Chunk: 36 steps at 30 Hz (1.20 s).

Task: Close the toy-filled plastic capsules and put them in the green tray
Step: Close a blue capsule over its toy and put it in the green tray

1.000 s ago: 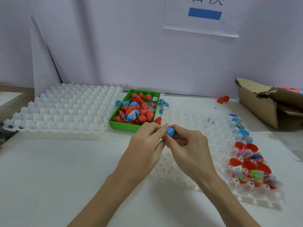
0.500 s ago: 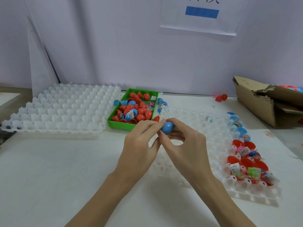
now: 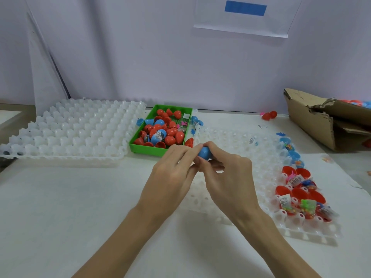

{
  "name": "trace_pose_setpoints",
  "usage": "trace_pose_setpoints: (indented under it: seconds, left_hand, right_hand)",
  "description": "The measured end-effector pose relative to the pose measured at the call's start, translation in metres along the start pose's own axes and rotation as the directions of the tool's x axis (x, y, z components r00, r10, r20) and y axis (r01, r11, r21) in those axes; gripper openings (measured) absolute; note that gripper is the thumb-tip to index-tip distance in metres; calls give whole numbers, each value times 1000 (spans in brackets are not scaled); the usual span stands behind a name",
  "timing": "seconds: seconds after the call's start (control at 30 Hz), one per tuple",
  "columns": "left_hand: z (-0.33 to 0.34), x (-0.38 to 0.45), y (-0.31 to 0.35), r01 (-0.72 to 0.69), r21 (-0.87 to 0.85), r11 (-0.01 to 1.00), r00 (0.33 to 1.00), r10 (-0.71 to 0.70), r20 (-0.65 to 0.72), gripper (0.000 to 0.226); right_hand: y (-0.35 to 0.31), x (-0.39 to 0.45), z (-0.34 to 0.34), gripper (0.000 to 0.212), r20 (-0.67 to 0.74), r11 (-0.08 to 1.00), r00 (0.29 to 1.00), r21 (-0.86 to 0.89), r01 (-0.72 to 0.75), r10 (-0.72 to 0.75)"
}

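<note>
A blue capsule (image 3: pixel 204 153) is held between both hands just in front of the green tray (image 3: pixel 147 149). My left hand (image 3: pixel 172 177) pinches its left side and my right hand (image 3: pixel 226 177) curls its fingers round its right side. The green tray holds several red and blue closed capsules (image 3: pixel 170 135). Open red capsule halves with toy packets (image 3: pixel 297 195) sit in the white cell tray (image 3: pixel 236 141) at the right, with open blue halves (image 3: pixel 291 151) behind them.
A second white cell tray (image 3: pixel 76 129) lies at the left. A torn cardboard box (image 3: pixel 325 119) stands at the back right. Loose red capsules (image 3: pixel 270 115) lie near the wall. A few blue halves (image 3: pixel 197 120) lie beside the green tray.
More of the blue capsule shows between my fingers than a second ago. Both hands have stayed in about the same place in front of the green tray.
</note>
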<state>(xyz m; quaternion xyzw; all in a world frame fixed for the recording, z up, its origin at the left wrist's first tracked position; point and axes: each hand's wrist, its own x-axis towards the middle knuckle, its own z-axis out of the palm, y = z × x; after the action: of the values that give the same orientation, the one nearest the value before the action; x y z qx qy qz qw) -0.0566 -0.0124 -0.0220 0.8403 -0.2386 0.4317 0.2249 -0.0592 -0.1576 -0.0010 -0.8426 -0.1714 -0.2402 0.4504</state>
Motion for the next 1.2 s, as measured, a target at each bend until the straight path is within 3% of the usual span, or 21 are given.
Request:
trace_pose_setpoints:
  seconds: [0.1,0.17,0.23,0.3,0.33,0.47,0.6,0.7,0.9,1.2]
  left_hand:
    - [-1,2,-2,59,-90,994,998,-56,29,48]
    - [-1,4,1,265,-274,925,964,-258,61,41]
    - [-3,10,2,538,-562,629,831,-510,225,29]
    - [-6,15,0,644,-722,255,692,-597,406,25]
    - [-7,16,-2,652,-747,129,653,-597,467,31]
    - [-13,21,-1,624,-771,-131,618,-521,589,44]
    - [-17,23,-3,638,-749,-176,624,-452,638,39]
    - [-20,25,-3,642,-734,-219,630,-394,669,38]
    - [-19,23,-5,630,-750,-199,660,-371,653,41]
    - [-9,17,8,589,-790,-168,674,-438,595,46]
  right_hand:
    - [-1,1,1,18,-17,1000,1000,1,7,-7]
    - [-2,1,5,32,-9,1000,1000,-14,21,-21]
    - [-4,0,9,44,17,998,998,-19,63,-62]
    - [-5,-1,9,48,35,995,996,56,81,-83]
    - [-4,0,8,50,41,990,996,112,80,-85]
    - [-4,3,3,65,45,980,990,155,128,-136]
    - [-4,6,0,59,-70,969,969,61,241,-237]
    - [-5,6,-4,50,-116,965,965,90,246,-235]
    - [-6,4,-8,34,-28,961,992,247,127,-124]
    - [-6,1,-12,40,-87,986,983,17,165,-163]
